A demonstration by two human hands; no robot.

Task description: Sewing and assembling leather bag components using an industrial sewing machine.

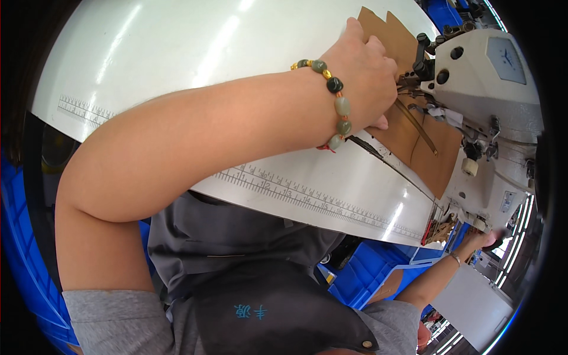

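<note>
My left hand [362, 77], with a beaded bracelet [342, 106] at its wrist, rests on a flat brown piece [438, 163]. Its fingers are bent but apart, and the thumb sticks out over the near side. Whether the piece is leather or card, I cannot tell. A narrow olive strip [417, 127] runs along it. Beside the fingers stands the white head of a sewing machine [473, 65], its needle area partly hidden by my hand. Far to the lower right, my right hand [486, 239] reaches to the machine's far end, close to a blurred dark part; its fingers are indistinct.
The white table [177, 53] has a printed ruler scale [284, 189] along its near edge. Small tools [438, 231] lie at the table's right corner. Blue bins [367, 269] stand below it, with a brown piece in one. Another blue bin [26, 248] is at the left.
</note>
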